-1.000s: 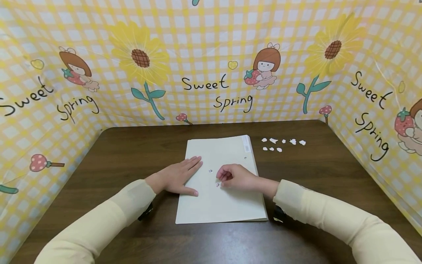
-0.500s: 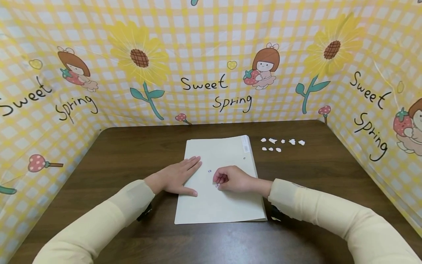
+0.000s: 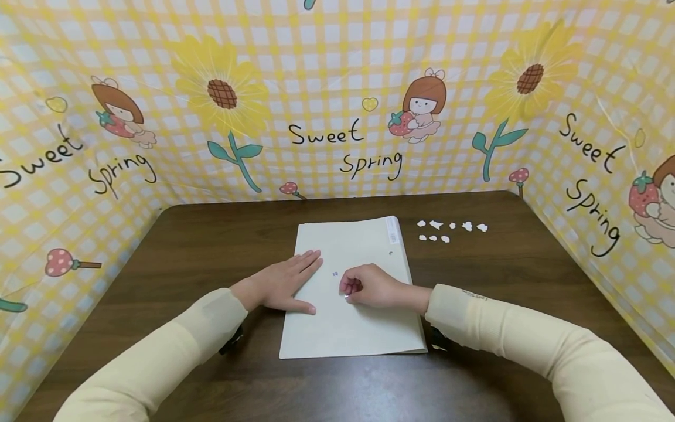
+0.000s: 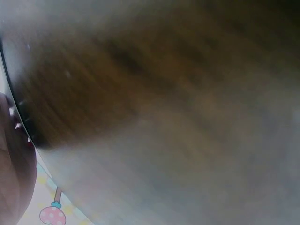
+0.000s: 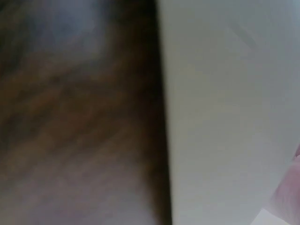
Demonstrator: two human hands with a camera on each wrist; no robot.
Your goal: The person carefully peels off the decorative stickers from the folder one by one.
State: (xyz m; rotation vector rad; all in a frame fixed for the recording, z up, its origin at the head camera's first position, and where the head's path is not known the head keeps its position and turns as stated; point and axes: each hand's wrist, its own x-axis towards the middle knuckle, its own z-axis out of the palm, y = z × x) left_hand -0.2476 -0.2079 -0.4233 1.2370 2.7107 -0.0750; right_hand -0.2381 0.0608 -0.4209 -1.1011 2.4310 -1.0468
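In the head view, a cream folder-like pad (image 3: 348,331) with a label at its upper right lies on the table. My left hand (image 3: 287,284) rests flat on its left edge, fingers spread. My right hand (image 3: 371,285) is low over the middle of the pad, thumb and fingers curled together. Between its fingertips shows a small white paper piece (image 3: 345,296), mostly hidden by them. A tiny dark-patterned sticker-like mark (image 3: 335,274) sits on the pad just beyond those fingers. In the right wrist view, part of the right hand (image 5: 288,194) shows blurred beside the pad.
Several small irregular white scraps (image 3: 435,225) lie in two rows on the dark wooden table (image 3: 221,234), right of the pad's top. A yellow checked cloth (image 3: 327,76) stands round the back and sides of the table. A small dark spot (image 3: 391,253) is on the pad's upper right.
My right hand has shifted slightly left and down, its fingertips closing over the small patterned spot visible there a second ago. The left hand stays in place.
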